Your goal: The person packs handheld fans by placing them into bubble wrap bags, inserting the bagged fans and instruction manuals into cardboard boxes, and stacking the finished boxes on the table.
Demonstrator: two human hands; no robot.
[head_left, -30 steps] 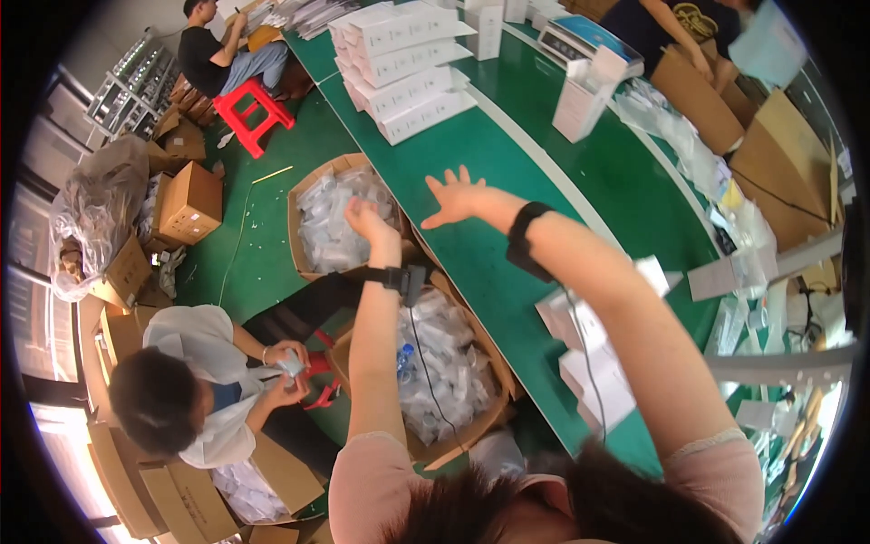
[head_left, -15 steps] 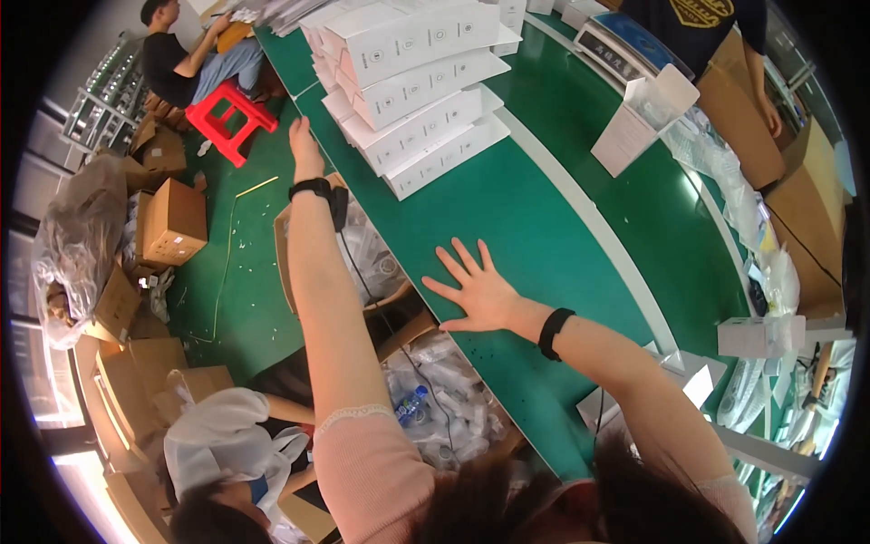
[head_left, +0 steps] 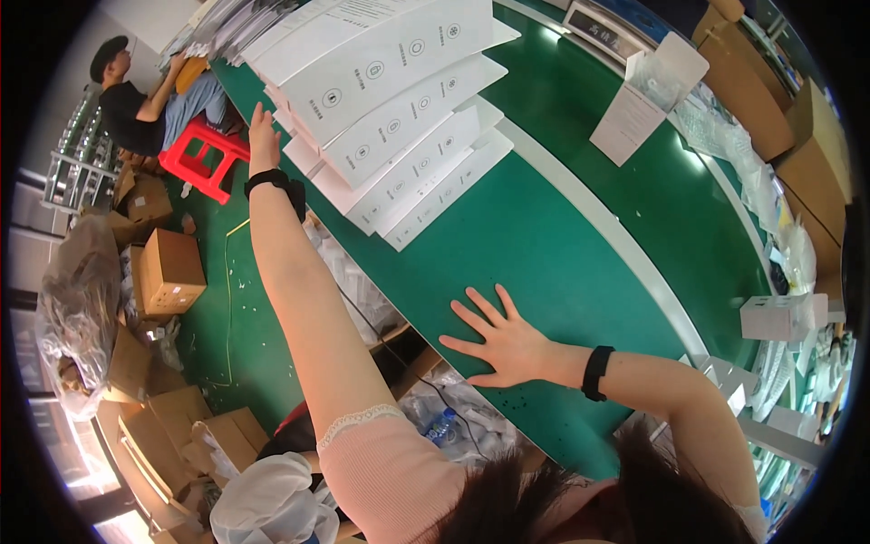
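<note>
My right hand [head_left: 507, 346] lies flat on the green tabletop [head_left: 544, 272], fingers spread, with nothing under them that I can see. My left arm reaches far forward along the table's left edge. At its end, my left hand [head_left: 264, 138] has its fingers stretched out beside a tall pile of white printed cartons [head_left: 362, 82]. No thing shows in that hand, and whether it touches the pile or the table edge I cannot tell. The cartons look flattened and are stacked in uneven, slightly fanned layers. Dark bands circle both my wrists.
An open white box [head_left: 630, 113] stands across the grey rail [head_left: 625, 231]. Below the table edge are clear plastic bags and a blue-labelled bottle [head_left: 441, 424]. A red stool [head_left: 207, 159], a seated person [head_left: 136, 104] and brown cartons [head_left: 172, 272] are at left. Someone in a white cap [head_left: 272, 499] is lower left.
The view has moved closer to the carton pile, which looks larger. My left hand stays stretched beside it, my right hand flat on the table. The white-capped person has moved lower in view.
</note>
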